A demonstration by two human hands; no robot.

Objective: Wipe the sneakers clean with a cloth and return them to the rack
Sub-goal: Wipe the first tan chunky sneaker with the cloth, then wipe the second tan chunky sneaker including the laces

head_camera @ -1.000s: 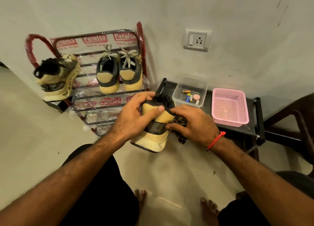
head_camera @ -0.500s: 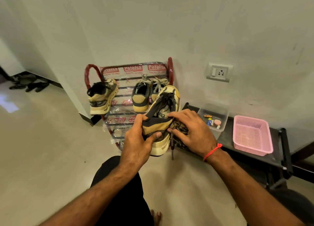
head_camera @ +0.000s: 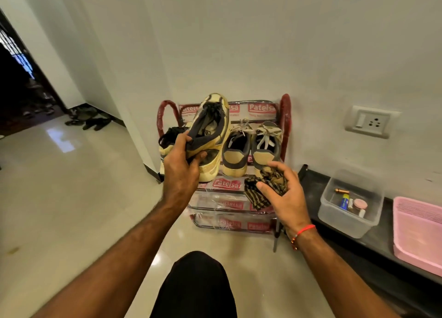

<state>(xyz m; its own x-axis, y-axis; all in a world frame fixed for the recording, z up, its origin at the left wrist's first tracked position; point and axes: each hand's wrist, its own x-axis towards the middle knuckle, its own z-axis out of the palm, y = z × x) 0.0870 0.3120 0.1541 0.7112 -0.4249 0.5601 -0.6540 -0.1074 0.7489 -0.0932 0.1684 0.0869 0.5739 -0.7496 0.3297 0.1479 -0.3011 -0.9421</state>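
My left hand [head_camera: 183,167] grips a yellow and grey sneaker [head_camera: 210,131] by its heel end, holding it up in front of the red metal shoe rack [head_camera: 284,117], toe pointing up. Its matching sneaker [head_camera: 167,140] sits on the rack's left side, mostly hidden behind my hand. A second pair [head_camera: 251,148] with pale laces stands on the rack's top shelf at right. My right hand [head_camera: 284,193] holds a crumpled striped brown cloth [head_camera: 260,191] just below that pair, apart from the lifted sneaker.
A low black bench [head_camera: 373,250] at right carries a clear plastic box [head_camera: 349,203] of small items and a pink basket [head_camera: 418,231]. A wall socket [head_camera: 370,121] is above it. Sandals [head_camera: 88,121] lie by the dark doorway at left. My knee [head_camera: 198,284] is at the bottom.
My left hand has lifted the sneaker up and left toward the rack. My right hand has come off the sneaker with the cloth and now sits lower right.
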